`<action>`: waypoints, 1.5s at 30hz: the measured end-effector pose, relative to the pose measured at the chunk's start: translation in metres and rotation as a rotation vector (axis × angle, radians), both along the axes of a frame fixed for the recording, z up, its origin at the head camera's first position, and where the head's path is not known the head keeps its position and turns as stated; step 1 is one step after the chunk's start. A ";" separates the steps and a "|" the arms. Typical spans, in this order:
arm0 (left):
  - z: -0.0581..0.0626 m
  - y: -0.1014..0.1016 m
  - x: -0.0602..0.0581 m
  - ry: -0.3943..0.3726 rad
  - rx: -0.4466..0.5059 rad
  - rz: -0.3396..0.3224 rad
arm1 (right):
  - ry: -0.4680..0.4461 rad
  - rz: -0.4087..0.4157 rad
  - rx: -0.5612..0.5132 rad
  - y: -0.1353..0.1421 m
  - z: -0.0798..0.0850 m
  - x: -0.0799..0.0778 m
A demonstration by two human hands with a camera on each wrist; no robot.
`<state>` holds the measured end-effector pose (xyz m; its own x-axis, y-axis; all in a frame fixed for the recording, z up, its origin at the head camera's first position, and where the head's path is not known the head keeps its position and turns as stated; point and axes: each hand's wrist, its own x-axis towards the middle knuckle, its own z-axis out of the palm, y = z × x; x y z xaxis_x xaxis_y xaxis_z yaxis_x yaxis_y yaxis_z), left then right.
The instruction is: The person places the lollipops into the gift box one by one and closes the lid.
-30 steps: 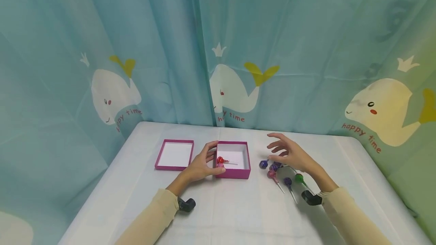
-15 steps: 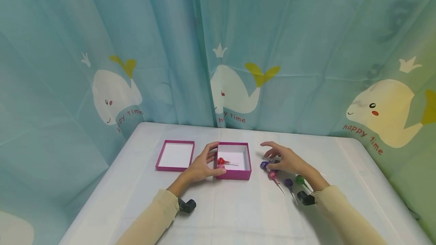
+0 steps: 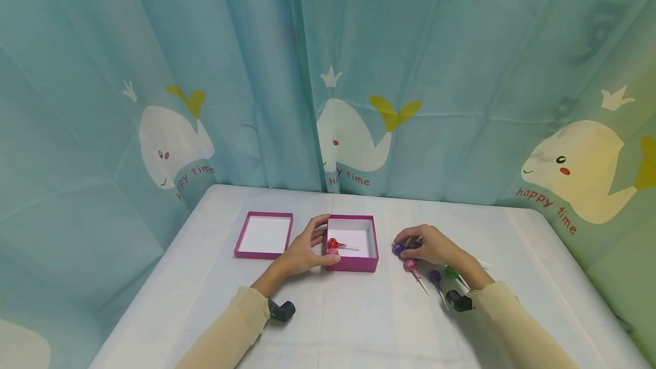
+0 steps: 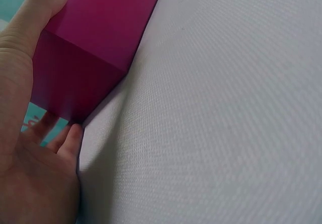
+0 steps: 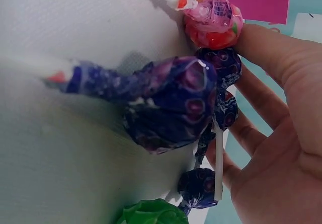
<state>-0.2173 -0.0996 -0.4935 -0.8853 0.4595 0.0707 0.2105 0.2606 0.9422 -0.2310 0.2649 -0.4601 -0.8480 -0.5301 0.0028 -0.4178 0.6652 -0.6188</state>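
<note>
My left hand point(image 3: 301, 254) grips the left side of an open magenta box point(image 3: 353, 264), thumb over the front wall and fingers behind; the left wrist view shows the box's corner point(image 4: 85, 68) between them. A red lollipop point(image 3: 335, 243) lies inside, with a pink one partly behind my thumb. My right hand point(image 3: 434, 245) curls over a purple lollipop point(image 3: 397, 249), thumb and fingers around its wrapped head. Close by in the right wrist view are a pink lollipop point(image 5: 214, 22), a large purple one point(image 5: 171, 103) and a green one point(image 5: 153, 214).
The box's lid point(image 3: 263, 236) lies upturned on the white table left of my left hand. Lollipops with green point(image 3: 452, 273), purple point(image 3: 434, 276) and pink point(image 3: 410, 266) wrappers lie under and in front of my right hand. A whale-print curtain point(image 3: 246, 73) hangs behind the table.
My right hand has moved left and down onto the purple lollipop, its fingers curling in around it. The left hand stays on the box.
</note>
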 end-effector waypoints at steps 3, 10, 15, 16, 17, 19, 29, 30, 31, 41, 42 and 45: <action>0.001 0.000 0.000 -0.001 0.000 0.001 | 0.003 0.002 0.002 0.000 0.000 0.000; 0.000 0.001 0.001 -0.002 0.003 0.003 | 0.003 0.004 0.009 0.002 -0.001 0.001; -0.001 0.001 0.001 0.006 0.010 -0.001 | 0.016 0.016 -0.002 0.001 0.001 0.001; 0.000 0.001 0.001 0.007 0.013 -0.002 | 0.022 0.018 -0.002 0.001 0.003 0.001; 0.000 0.001 0.001 0.007 0.013 -0.002 | 0.030 0.023 -0.002 0.001 0.005 0.001; 0.000 0.001 0.001 0.008 0.014 -0.004 | 0.040 0.027 -0.006 0.000 0.010 0.000; 0.001 0.001 0.001 0.004 0.004 0.009 | 0.098 0.033 -0.044 -0.015 0.056 -0.008; 0.002 0.001 0.001 0.004 0.002 0.010 | 0.098 0.031 -0.057 -0.019 0.061 -0.008; 0.002 0.001 0.001 0.004 -0.002 0.012 | 0.103 0.029 -0.064 -0.023 0.065 -0.009; 0.001 0.001 0.001 0.004 0.004 0.011 | 0.108 0.071 -0.178 -0.076 0.081 -0.012; 0.001 0.001 0.002 0.006 0.004 0.009 | 0.106 0.081 -0.184 -0.081 0.079 -0.013; 0.001 0.002 0.002 0.007 0.009 0.002 | 0.096 0.094 -0.194 -0.093 0.072 -0.015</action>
<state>-0.2155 -0.0980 -0.4928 -0.8859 0.4568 0.0809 0.2164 0.2528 0.9430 -0.2461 0.1718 -0.3885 -0.7855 -0.5887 0.1909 -0.5358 0.4926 -0.6858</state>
